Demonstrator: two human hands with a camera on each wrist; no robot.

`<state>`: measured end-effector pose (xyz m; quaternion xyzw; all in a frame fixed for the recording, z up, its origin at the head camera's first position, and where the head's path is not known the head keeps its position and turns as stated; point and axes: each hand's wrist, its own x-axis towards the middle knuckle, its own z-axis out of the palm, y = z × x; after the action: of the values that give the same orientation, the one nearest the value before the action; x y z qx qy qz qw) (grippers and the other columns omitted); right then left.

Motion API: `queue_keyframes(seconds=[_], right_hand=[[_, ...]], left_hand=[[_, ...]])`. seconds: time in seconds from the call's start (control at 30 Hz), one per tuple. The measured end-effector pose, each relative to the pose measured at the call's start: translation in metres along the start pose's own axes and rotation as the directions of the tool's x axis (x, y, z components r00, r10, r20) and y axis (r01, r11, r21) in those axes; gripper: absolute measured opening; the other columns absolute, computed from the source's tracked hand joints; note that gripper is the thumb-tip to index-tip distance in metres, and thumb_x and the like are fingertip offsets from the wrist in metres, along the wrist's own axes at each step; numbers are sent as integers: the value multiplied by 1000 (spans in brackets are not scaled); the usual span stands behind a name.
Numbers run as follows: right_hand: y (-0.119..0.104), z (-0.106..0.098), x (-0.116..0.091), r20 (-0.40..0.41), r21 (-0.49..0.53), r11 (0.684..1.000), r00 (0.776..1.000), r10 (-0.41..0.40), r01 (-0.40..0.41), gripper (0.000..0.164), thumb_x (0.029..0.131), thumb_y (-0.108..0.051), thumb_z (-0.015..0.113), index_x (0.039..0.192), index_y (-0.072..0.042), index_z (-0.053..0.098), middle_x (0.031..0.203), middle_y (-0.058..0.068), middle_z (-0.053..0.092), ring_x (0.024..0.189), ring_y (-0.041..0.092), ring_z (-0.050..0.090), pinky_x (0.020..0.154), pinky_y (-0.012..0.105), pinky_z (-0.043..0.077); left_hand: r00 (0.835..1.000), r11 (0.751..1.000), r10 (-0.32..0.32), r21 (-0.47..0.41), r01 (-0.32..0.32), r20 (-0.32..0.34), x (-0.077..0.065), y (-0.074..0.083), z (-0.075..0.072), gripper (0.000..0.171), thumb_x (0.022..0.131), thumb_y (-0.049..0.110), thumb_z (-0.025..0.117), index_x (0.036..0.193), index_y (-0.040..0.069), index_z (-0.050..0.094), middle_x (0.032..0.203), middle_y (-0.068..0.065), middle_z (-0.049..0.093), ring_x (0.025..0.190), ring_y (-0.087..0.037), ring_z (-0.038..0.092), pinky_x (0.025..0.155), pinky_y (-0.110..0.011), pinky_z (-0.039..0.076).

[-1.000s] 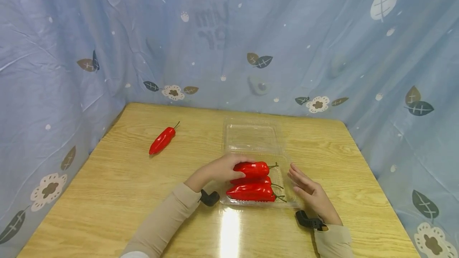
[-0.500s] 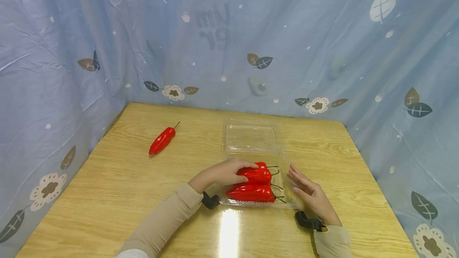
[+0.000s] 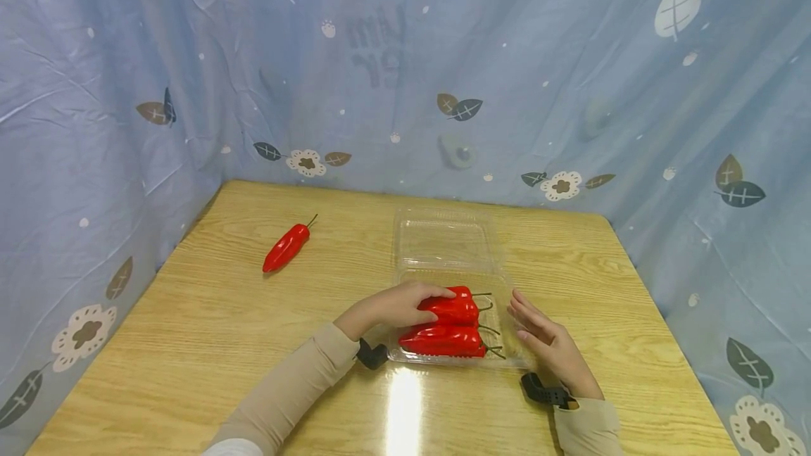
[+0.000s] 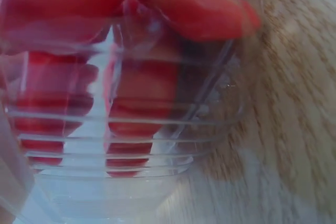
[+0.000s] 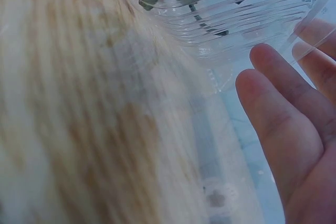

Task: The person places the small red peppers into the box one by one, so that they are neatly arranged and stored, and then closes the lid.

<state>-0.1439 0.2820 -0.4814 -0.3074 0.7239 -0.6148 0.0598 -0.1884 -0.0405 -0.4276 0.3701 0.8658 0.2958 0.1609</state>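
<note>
held pepper (image 3: 461, 310) nearer, loose pepper (image 3: 286, 249) apart

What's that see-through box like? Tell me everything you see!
The box looks like clear plastic, with ribbed sides. It sits open on the table, its lid laid back at the far side. Red peppers lie inside; the left hand grips one. The right hand is beside the box; I can't tell if they touch.

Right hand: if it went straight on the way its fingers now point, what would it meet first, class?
The right hand would probably meet the facing wall of the clear plastic clamshell container first; whether they already touch is unclear.
</note>
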Motion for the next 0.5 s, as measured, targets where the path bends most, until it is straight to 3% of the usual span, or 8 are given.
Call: queue_keyframes(seconds=[0.5], right_hand=[[-2,1,0,-2,8,1000,1000,20,-20,51,95,8,44,141,16,25,155,26,10,136,7,37,103,19,40]], left_hand=[[999,999,-20,43,19,38,3,-3,4,50,93,16,57,142,17,45,141,-5,49,126,-17,49,106,-32,40]])
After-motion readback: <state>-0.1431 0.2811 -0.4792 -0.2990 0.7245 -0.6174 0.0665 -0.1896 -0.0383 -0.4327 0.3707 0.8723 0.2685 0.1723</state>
